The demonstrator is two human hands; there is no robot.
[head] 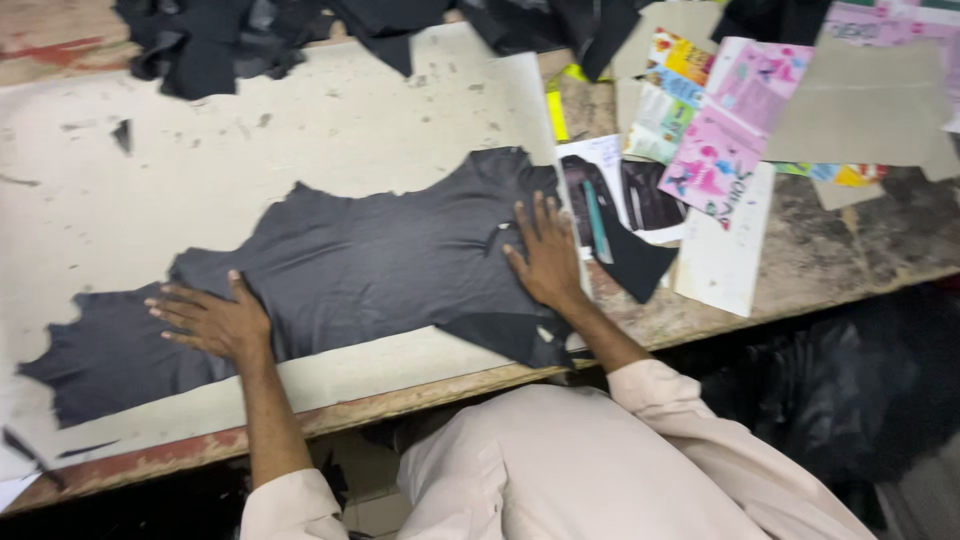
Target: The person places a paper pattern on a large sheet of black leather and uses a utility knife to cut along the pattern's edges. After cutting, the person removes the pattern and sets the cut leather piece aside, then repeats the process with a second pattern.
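Head view: a person in a pale long-sleeved shirt leans over the desk [150, 200], both forearms bare from the rolled cuffs down. The left hand [212, 320] lies flat and open, palm down, fingers spread and pointing away to its left, pressed on a large irregular dark grey hide [370, 260]. The right hand [545, 258] is likewise open and flat, fingers extended straight ahead, resting on the same hide near its far right edge. The hide runs under both hands and between them, spread flat on the pale, scuffed desk surface; its ragged tail extends beyond the left hand toward the desk's near left corner. Just below the right hand's wrist a darker flap of the hide overhangs the desk's worn wooden edge. Directly right of the right hand lie printed photo sheets [625, 200] with a black cut piece [635, 262] on top, touching or overlapping them; I cannot tell which. Further right of that hand sit a pink printed card [735, 120], a white sheet [725, 255] and plain grey cardboard [865, 105]. Well ahead of both hands, at the far edge of the desk, a heap of black scraps [215, 40]. Frame slightly motion-blurred.
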